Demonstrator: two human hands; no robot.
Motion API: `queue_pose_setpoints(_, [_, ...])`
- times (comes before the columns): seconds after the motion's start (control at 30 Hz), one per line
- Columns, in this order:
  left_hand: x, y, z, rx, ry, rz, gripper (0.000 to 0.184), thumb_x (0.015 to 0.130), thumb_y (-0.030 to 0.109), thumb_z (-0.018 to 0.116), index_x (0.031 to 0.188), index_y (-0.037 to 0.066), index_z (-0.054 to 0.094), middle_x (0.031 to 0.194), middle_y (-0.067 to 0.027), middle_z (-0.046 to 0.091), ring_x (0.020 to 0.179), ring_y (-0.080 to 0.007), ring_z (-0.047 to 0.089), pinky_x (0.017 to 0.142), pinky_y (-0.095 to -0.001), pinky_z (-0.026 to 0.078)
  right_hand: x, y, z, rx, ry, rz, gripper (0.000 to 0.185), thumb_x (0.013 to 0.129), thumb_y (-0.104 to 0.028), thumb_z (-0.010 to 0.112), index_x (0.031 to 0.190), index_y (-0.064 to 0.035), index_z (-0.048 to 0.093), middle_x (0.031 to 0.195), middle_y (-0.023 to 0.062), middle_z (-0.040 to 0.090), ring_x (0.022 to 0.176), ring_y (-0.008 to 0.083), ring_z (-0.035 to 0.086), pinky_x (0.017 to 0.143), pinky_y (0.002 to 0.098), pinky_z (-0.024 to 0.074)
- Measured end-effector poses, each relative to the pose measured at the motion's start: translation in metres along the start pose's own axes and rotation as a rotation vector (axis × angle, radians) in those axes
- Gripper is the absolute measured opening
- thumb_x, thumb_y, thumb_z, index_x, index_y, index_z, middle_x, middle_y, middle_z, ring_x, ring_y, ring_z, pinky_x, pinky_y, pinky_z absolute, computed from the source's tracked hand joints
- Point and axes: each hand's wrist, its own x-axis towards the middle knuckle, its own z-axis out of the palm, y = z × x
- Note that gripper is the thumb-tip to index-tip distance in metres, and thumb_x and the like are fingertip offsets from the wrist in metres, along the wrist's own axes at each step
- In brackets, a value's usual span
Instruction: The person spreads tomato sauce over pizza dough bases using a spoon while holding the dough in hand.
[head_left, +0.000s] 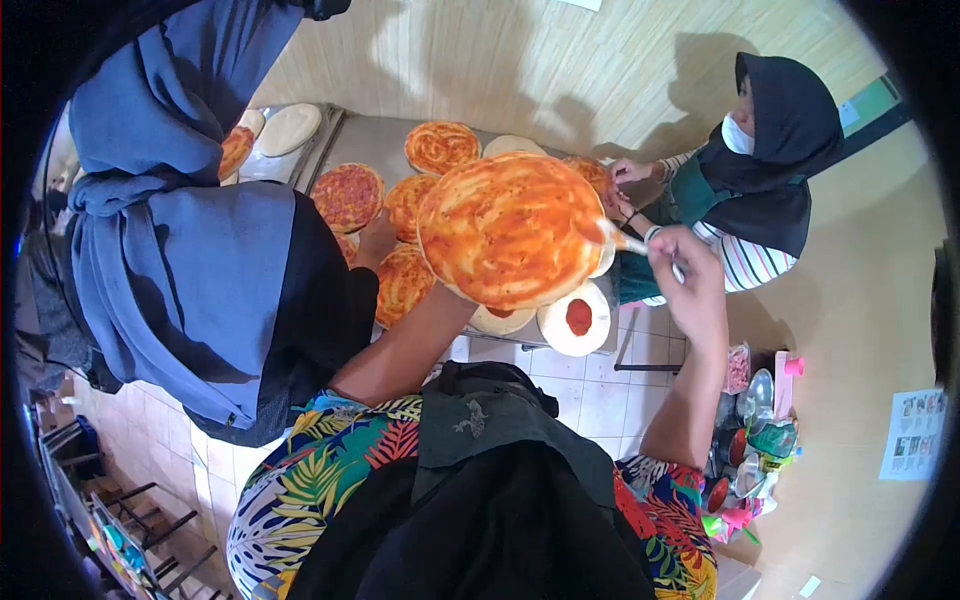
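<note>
A round pizza base point(510, 230) smeared with red-orange sauce is held up in front of me, above the metal table. My left hand point(455, 300) supports it from below; the fingers are hidden under the dough. Pinched in my right hand point(690, 262) is the pale handle of a spoon point(628, 242), whose sauce-coated head lies over the base's right edge. Just below, on the table, sits a pale base point(592, 335) with a dab of red sauce point(579, 317) in its middle. Sauce covers most of the held base's top, leaving a thin pale rim.
Several sauced bases, such as one at the back point(442, 147), crowd the metal table point(345, 140). A person in a blue-grey covering point(190, 270) works close on my left, another in a black headscarf point(795, 140) at right. Bowls and containers point(755, 395) stand low on the right.
</note>
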Motion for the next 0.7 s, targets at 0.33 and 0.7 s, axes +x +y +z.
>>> queue_pose_setpoints(0.33, [-0.002, 0.001, -0.007, 0.112, 0.032, 0.008, 0.060, 0.098, 0.045, 0.049, 0.144, 0.007, 0.041, 0.143, -0.0172, 0.049, 0.127, -0.0312, 0.054, 0.106, -0.0482, 0.047, -0.007, -0.031, 0.036, -0.176, 0.039, -0.026, 0.009, 0.082, 0.001, 0.066, 0.089, -0.0022, 0.062, 0.082, 0.0117, 0.067, 0.076, 0.0244, 0.070, 0.067, 0.0327, 0.0542])
queue_pose_setpoints(0.7, [-0.013, -0.020, -0.016, 0.016, 0.113, -0.063, 0.055, 0.099, 0.045, 0.043, 0.140, 0.009, 0.045, 0.140, -0.0144, 0.053, 0.124, -0.0288, 0.056, 0.106, -0.0460, 0.047, 0.012, -0.032, 0.092, 0.022, -0.138, -0.130, 0.010, 0.082, -0.006, 0.067, 0.089, -0.0019, 0.061, 0.084, 0.0137, 0.066, 0.078, 0.0278, 0.069, 0.071, 0.0353, 0.0527])
